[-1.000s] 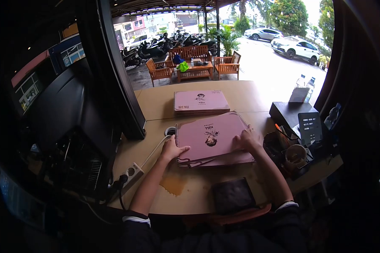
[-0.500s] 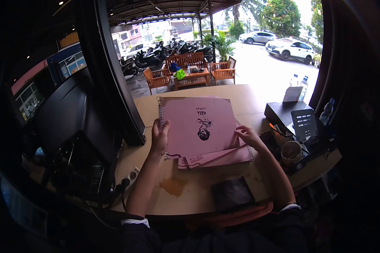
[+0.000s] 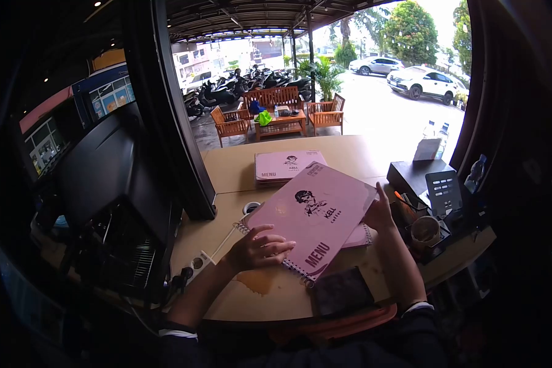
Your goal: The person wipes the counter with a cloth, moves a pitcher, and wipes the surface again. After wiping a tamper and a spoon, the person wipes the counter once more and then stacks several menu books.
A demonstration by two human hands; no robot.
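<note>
A pink spiral-bound menu (image 3: 288,214) is held tilted above the counter, its printed cover facing up and "MENU" near the lower corner. My right hand (image 3: 380,211) grips its right edge, the fingers partly hidden behind it. My left hand (image 3: 264,248) rests over the cover beside the spiral binding, fingers loose and apart. Another pink menu (image 3: 358,237) lies underneath, mostly covered. Farther back sits a neat stack of pink menus (image 3: 276,165). A small dark round object (image 3: 250,208) shows beside the held menu's left corner.
A dark flat case (image 3: 343,291) and an orange-brown stain (image 3: 256,281) are on the near counter (image 3: 227,300). At right stand a black box (image 3: 420,175), a cup (image 3: 425,230) and a black holder (image 3: 443,190). A power socket (image 3: 197,262) and dark machine (image 3: 104,178) are at left.
The held menu has turned from upside down to upright lettering, now slanted. My left hand has shifted from its left edge onto the cover. The stack behind has come into view.
</note>
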